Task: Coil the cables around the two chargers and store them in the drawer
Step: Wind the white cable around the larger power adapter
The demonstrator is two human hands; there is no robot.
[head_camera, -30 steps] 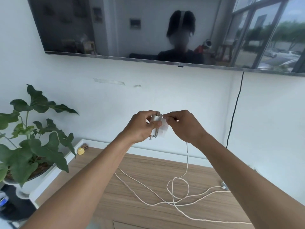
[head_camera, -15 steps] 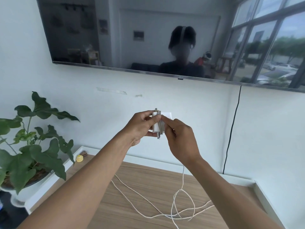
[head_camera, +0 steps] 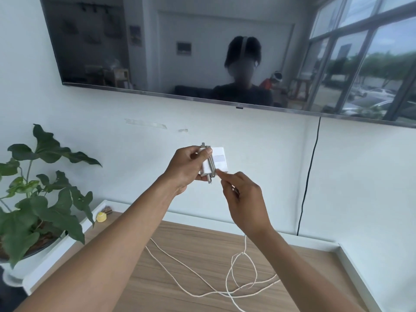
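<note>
The white charger (head_camera: pixel 220 162) is held up in the air in front of the wall (head_camera: pixel 258 158), above the back of a wooden top (head_camera: pixel 184 251), with one broad face turned to the camera. Several turns of pale cable (head_camera: pixel 211 164) cross that face from top to bottom, leaning a little to the left. The block looks nearly square from here, so its long axis cannot be told, nor which end carries the pins. The left hand (head_camera: pixel 188 168) grips the charger's left end, thumb on top and fingers curled beneath. The right hand (head_camera: pixel 243 199), somewhat blurred, pinches the cable just beside the charger's lower right corner. From under that wrist the cable hangs down to the wooden top and lies there in loose loops. At the far left a white pot (head_camera: pixel 15 270) holds a leafy plant (head_camera: pixel 45 194). A small yellow object (head_camera: pixel 101 216) sits near the top's back left corner. Above hangs a dark television (head_camera: pixel 157 52), and a black cord (head_camera: pixel 310 176) runs down the wall.
</note>
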